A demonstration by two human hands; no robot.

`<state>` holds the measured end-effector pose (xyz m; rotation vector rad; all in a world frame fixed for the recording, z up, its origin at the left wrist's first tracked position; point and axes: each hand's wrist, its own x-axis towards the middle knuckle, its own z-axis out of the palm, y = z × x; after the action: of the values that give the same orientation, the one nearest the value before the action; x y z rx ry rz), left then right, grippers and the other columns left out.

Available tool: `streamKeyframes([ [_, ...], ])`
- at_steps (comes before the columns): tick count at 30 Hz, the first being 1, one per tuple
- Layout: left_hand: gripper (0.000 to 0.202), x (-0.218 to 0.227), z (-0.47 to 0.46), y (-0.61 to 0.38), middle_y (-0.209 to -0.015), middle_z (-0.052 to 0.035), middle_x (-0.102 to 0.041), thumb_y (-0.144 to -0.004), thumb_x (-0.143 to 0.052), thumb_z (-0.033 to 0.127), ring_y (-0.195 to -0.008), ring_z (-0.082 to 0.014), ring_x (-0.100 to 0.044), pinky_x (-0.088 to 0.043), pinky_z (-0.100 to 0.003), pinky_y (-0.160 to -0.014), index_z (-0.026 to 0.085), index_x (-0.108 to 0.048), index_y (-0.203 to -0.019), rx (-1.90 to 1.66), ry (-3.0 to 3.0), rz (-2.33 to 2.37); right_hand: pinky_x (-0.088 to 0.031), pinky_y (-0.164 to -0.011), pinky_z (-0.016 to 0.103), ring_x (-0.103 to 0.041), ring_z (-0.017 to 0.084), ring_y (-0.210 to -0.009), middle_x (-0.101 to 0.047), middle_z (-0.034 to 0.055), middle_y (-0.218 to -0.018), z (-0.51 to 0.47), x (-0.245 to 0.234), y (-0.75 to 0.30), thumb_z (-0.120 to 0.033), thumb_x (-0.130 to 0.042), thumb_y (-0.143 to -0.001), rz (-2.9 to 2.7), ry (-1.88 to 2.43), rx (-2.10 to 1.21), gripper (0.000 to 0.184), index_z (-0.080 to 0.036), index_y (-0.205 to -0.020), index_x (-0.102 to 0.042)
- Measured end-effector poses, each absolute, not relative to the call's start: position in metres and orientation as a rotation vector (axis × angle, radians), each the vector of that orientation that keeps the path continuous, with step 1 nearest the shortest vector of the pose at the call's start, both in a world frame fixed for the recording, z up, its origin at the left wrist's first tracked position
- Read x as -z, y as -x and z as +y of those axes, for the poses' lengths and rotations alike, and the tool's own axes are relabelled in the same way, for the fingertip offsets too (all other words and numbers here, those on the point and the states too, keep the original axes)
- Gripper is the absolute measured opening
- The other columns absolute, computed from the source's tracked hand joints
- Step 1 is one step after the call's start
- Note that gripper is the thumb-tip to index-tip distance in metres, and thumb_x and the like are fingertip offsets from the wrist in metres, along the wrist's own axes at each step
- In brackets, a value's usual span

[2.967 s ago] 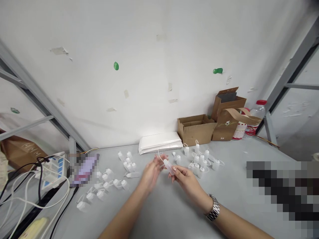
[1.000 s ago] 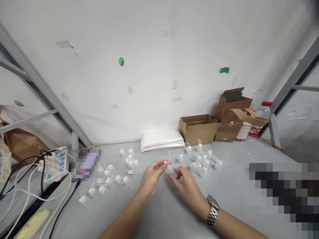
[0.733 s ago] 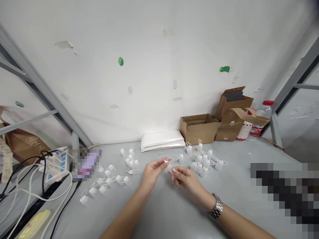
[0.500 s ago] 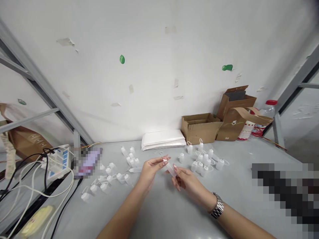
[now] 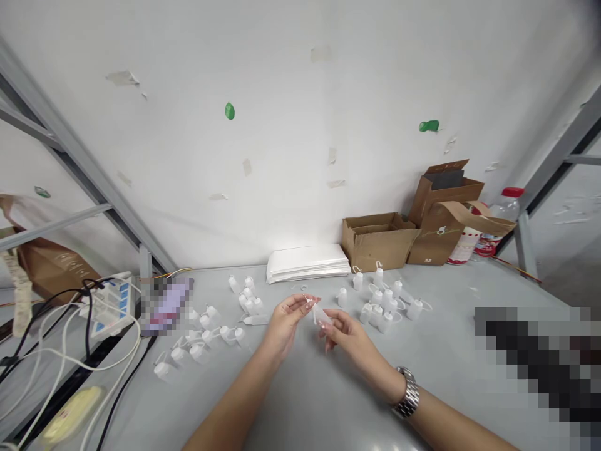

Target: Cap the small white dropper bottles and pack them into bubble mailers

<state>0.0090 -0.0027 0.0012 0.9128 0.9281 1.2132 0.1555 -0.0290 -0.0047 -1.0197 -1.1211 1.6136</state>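
Between my two hands is a small translucent white squeeze bottle (image 5: 323, 315), held tilted above the grey table (image 5: 300, 401). The fingertips of my left hand (image 5: 287, 321) pinch its top end, where a thin white cap strap shows. My right hand (image 5: 345, 332), with a metal watch on the wrist, grips the bottle's body. Several similar bottles (image 5: 387, 304) stand to the right, some with looped cap straps. Another group of small bottles (image 5: 205, 338) is spread to the left. One bottle (image 5: 255, 320) lies on its side beside my left hand.
A stack of white sheets (image 5: 307, 263) lies against the wall. To its right are an open cardboard box (image 5: 380, 244), a brown paper bag (image 5: 434, 232) and a red-capped plastic jar (image 5: 504, 216). On the left are a power strip (image 5: 113, 304), tangled cables and a yellow object (image 5: 72, 413).
My right hand has shifted slightly left and closer to my left hand, covering more of the bottle. A thin white strap now shows at the bottle's top. The surrounding bottles have not moved.
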Motion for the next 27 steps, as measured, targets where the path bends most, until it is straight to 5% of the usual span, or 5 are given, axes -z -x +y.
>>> streamKeyframes([
  [2, 0.017, 0.0005, -0.0017, -0.0089, -0.091, -0.007, -0.068, -0.062, -0.071, 0.025, -0.092, -0.0192, -0.057, -0.036, -0.032, -0.087, 0.016, -0.066, -0.077, -1.227, -0.923, 0.931, -0.04, -0.052, 0.025, -0.051, 0.01, -0.047, -0.056, -0.004, -0.057, -0.0281, 0.005, -0.1559, -0.047, -0.072, -0.056, -1.11, 1.029, -1.569, 0.039, -0.018, -0.076, -0.055],
  [8, 0.013, -0.0014, -0.0038, -0.0096, -0.089, -0.0066, -0.069, -0.064, -0.069, 0.023, -0.094, -0.0202, -0.058, -0.037, -0.032, -0.088, 0.017, -0.066, -0.075, -1.266, -1.073, 0.915, -0.032, -0.045, 0.023, -0.043, 0.008, -0.038, -0.053, -0.0011, -0.046, -0.0281, 0.006, -0.1598, -0.054, -0.053, -0.073, -1.002, 0.844, -1.89, 0.041, -0.013, -0.068, -0.057],
  [15, 0.011, 0.0014, -0.0037, -0.0102, -0.088, -0.0066, -0.07, -0.064, -0.069, 0.023, -0.094, -0.0208, -0.059, -0.038, -0.034, -0.088, 0.016, -0.065, -0.071, -1.294, -1.024, 0.949, -0.04, -0.056, 0.025, -0.051, 0.011, -0.051, -0.056, -0.0027, -0.06, -0.0275, 0.0033, -0.1581, -0.049, -0.069, -0.061, -1.149, 0.99, -1.556, 0.037, -0.017, -0.074, -0.057],
  [21, 0.017, -0.0029, -0.0057, -0.0111, -0.091, -0.0075, -0.069, -0.064, -0.068, 0.027, -0.092, -0.0214, -0.059, -0.04, -0.035, -0.087, 0.017, -0.067, -0.076, -1.25, -1.139, 1.013, -0.031, -0.045, 0.023, -0.039, 0.008, -0.039, -0.047, -0.0042, -0.046, -0.0284, 0.0084, -0.1595, -0.058, -0.052, -0.072, -1.086, 0.88, -1.775, 0.043, -0.015, -0.068, -0.055],
  [27, 0.02, -0.0012, -0.0017, -0.0095, -0.101, -0.0086, -0.066, -0.065, -0.066, 0.03, -0.1, -0.024, -0.055, -0.037, -0.036, -0.092, 0.018, -0.07, -0.08, -1.085, -1.415, 1.13, -0.033, -0.047, 0.024, -0.041, 0.009, -0.042, -0.047, -0.0048, -0.049, -0.028, 0.0016, -0.1602, -0.061, -0.052, -0.07, -1.125, 0.941, -1.621, 0.044, -0.017, -0.07, -0.053],
])
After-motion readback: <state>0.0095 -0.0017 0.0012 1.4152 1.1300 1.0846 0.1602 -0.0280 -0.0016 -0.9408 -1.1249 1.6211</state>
